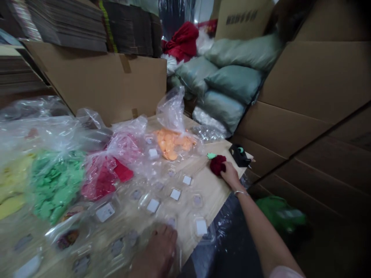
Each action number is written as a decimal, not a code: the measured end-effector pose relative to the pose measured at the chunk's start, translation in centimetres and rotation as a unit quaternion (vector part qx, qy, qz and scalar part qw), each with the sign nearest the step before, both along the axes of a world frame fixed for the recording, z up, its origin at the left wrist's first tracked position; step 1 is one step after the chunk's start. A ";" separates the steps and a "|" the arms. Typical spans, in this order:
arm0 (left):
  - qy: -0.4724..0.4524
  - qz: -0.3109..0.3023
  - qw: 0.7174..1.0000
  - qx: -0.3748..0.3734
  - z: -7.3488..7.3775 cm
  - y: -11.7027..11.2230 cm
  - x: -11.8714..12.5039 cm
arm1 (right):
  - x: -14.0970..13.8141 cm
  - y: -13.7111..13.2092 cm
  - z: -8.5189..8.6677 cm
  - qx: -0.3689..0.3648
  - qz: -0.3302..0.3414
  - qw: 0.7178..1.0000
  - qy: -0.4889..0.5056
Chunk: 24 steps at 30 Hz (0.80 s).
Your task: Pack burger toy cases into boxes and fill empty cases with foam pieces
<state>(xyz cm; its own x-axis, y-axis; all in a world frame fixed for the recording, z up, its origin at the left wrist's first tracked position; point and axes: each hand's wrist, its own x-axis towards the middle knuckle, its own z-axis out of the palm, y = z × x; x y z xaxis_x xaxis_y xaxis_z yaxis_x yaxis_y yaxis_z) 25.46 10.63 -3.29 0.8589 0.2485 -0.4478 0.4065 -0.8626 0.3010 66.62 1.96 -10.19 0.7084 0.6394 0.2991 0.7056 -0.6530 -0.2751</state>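
My right hand (230, 174) reaches to the far right of the wooden table (211, 193) and closes on a dark red fuzzy piece (218, 164). A small green piece (211, 155) lies just beyond it. My left hand (158, 251) rests flat near the table's front edge on small clear packets with white labels (175, 194). Its fingers are blurred. Several such packets are spread between the two hands.
Clear bags hold orange pieces (174, 143), red and pink pieces (111, 172), green pieces (56, 185) and yellow pieces (11, 185). A black tape dispenser (239, 155) sits at the table's right corner. Cardboard boxes (313, 88) and grey-green sacks (232, 83) surround the table.
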 end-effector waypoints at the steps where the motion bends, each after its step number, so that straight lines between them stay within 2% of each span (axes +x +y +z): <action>1: -0.007 -0.009 1.000 0.000 -0.1 0.0 -0.1 | 0.5 -0.6 0.5 0.005 -0.016 1.000 -0.007; 5: -0.081 -0.028 0.996 0.013 -0.9 -0.3 0.1 | 2.5 -1.6 2.5 0.016 -0.093 0.995 -0.028; 7: -0.096 -0.017 0.995 0.026 -1.1 -0.6 0.6 | 1.7 -0.7 2.8 0.017 -0.090 0.995 -0.049; 8: -0.099 -0.010 0.994 0.035 -1.2 -0.7 0.7 | 0.6 -0.2 2.8 0.018 -0.062 0.996 -0.061; 10: -0.109 -0.001 0.992 0.058 -1.2 -0.9 0.3 | -3.5 0.7 2.5 0.028 0.033 0.997 -0.067; 12: -0.127 0.011 0.989 0.074 -0.9 -0.8 -1.5 | -9.2 0.7 1.9 0.035 0.137 0.989 -0.035; 13: -0.130 0.022 0.988 0.076 -0.7 -0.7 -2.8 | -12.2 0.3 1.6 0.030 0.168 0.985 -0.014; 15: -0.121 0.050 0.989 0.071 -0.3 -0.2 -5.9 | -17.7 -1.1 0.8 -0.015 0.201 0.979 0.011; 17: -0.094 0.081 0.990 0.059 -0.1 0.3 -8.5 | -21.3 -2.7 0.1 -0.054 0.197 0.979 0.019; 20: -0.047 0.115 0.992 0.035 -0.3 0.5 -9.8 | -22.6 -3.5 -0.2 -0.073 0.179 0.981 0.020; 24: -0.040 0.129 0.991 0.019 -1.0 -0.3 -7.8 | -21.4 -2.4 1.0 -0.073 0.193 0.978 0.020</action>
<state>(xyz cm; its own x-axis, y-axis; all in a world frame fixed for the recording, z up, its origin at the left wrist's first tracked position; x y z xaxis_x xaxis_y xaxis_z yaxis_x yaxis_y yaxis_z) 17.65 10.37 -4.25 0.7968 0.4807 -0.3660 0.5915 -0.7440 0.3106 45.20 -0.47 -9.15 0.4146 0.8954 0.1623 0.8982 -0.3741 -0.2308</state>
